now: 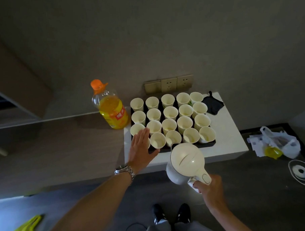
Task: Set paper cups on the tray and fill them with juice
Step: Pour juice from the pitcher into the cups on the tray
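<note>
Several white paper cups point(169, 125) stand in rows on a dark tray point(162, 148) on a white tabletop; some hold a little yellow juice at the bottom. My right hand point(210, 188) grips the handle of a white lidded jug point(186, 162), held just in front of the tray with its spout toward the front row. My left hand point(141, 147) lies flat with straight fingers over the tray's front left corner, covering part of a cup. A juice bottle point(111, 108) with an orange cap stands left of the tray.
The white table point(233, 138) sits against a wall with sockets point(168, 84). A dark cloth point(213, 103) lies behind the tray at the right. Plastic bags point(278, 143) lie on a dark surface to the right. My shoes point(171, 213) are on the floor below.
</note>
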